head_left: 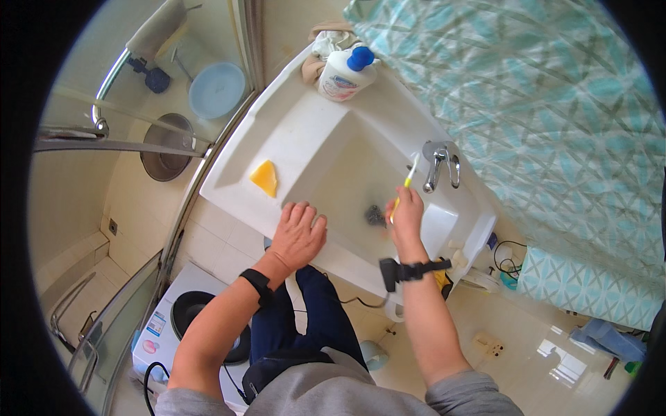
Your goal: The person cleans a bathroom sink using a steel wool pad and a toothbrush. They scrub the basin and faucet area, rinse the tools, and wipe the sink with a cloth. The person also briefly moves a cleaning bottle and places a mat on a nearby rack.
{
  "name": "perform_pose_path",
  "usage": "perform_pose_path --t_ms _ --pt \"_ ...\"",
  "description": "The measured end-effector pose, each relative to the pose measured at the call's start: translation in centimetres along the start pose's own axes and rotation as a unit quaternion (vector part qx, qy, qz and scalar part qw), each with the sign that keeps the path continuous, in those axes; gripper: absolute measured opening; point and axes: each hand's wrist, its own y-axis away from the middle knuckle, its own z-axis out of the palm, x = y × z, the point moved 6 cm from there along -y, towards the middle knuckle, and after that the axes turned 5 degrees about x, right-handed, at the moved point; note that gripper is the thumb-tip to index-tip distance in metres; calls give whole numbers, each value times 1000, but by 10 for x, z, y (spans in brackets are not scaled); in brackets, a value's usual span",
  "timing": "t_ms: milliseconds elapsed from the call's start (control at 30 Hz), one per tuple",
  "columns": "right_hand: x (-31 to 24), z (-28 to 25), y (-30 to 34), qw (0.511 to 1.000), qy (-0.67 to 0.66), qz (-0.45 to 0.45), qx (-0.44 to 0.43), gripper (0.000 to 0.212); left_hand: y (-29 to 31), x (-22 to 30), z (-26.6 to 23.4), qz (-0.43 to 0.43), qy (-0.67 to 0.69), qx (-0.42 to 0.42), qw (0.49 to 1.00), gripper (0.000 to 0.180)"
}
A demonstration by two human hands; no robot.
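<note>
As R fingers (411, 201) grip slim toothbrush (408, 182), wh. basin (305, 132) shines.

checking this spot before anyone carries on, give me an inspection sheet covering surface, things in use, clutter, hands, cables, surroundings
Surface: white sink, chrome faucet on its right side.
Things in use: yellow-and-white brush, bristle end near the faucet; contact unclear.
Clutter: yellow sponge-like piece on the left ledge; blue-capped white bottle and crumpled cloths at the far corner; dark roundish thing in the basin, kind unclear.
Hands: right hand grips the brush; left hand at the front rim, nothing seen in it.
Cables: thin dark cord near the right wrist strap; black cable by the washing machine.
Surroundings: turquoise-patterned covering at right.
</note>
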Motion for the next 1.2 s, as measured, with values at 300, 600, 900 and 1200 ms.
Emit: perform_pose_path --t_ms 300,600,900,1200 --pt "-29 81 -88 897 -306 229 224 8 -6 -11 4 15 30 -30 999 40" --pt "-51 91 -127 827 555 85 32 25 -7 -16 5 25 72 -49 996 41" --pt "-99 78 -165 933 345 39 91 25 -3 -26 0 27 140 -42 989 38" --pt "-42 70 -175 989 -105 107 11 5 -6 -30 0 25 165 -26 986 39"
